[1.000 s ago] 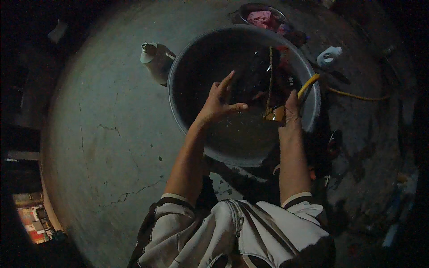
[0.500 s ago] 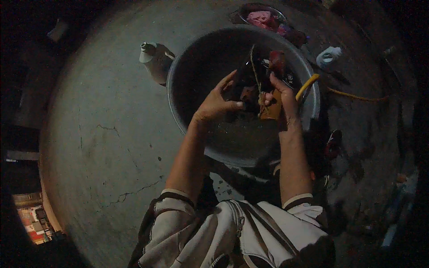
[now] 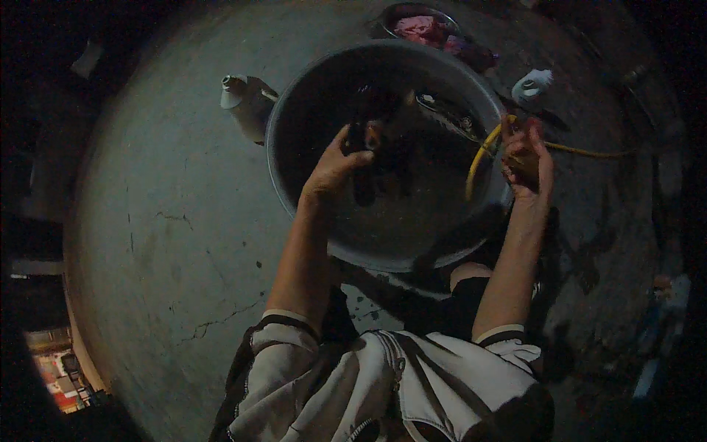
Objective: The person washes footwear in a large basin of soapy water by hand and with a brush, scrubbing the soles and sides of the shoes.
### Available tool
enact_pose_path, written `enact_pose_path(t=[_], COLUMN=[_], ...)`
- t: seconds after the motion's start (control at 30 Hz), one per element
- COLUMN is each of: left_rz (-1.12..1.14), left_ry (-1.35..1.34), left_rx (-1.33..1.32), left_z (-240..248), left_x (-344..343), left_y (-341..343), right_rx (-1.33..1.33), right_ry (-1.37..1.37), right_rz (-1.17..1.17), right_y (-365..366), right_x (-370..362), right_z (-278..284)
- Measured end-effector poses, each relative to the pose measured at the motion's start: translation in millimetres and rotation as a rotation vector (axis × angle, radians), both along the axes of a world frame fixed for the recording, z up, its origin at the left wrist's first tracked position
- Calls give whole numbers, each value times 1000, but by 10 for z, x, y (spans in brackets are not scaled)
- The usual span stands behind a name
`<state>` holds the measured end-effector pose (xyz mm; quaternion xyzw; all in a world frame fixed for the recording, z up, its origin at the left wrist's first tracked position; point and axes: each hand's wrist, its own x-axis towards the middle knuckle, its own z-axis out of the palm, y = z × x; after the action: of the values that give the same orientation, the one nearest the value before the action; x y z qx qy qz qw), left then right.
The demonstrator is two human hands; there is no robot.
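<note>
You see from your own head, through the left fisheye, facing down over your shirt (image 3: 317,383): your forearms (image 3: 298,254) rise from the lower edge, the tub (image 3: 383,261) sits near, just above centre, and the floor (image 3: 169,258) bows away toward the dark rim.

Pale bottle (image 3: 236,96), pink cloth (image 3: 421,29), cracked floor (image 3: 177,265)

No legible lettering, labels, brands, numbers or signs on anything in this dimly lit view.
</note>
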<state>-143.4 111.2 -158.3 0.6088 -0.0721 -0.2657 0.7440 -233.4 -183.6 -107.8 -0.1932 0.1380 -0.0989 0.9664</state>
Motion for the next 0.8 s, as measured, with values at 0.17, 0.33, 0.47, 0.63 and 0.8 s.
enact_pose_path(t=[0.17, 0.33, 0.47, 0.63, 0.8], left_rz=[240, 191, 246, 87, -88], left_ry=[200, 228, 166, -55, -398], left_rx=[-184, -160, -12, 42, 370], left_z=[-285, -287, 49, 150, 21], left_x=[112, 184, 29, 46, 103], left_y=[20, -149, -316, -308, -262], right_rx=[-473, -1041, -1897, -1958, -1886], right_ry=[258, 270, -76, -264, -159], right_rz=[-116, -130, -396, -166, 13], right_y=[104, 650, 900, 1322, 1561], right_x=[-25, -32, -45, -152, -173], right_z=[-28, -24, -133, -25, -109])
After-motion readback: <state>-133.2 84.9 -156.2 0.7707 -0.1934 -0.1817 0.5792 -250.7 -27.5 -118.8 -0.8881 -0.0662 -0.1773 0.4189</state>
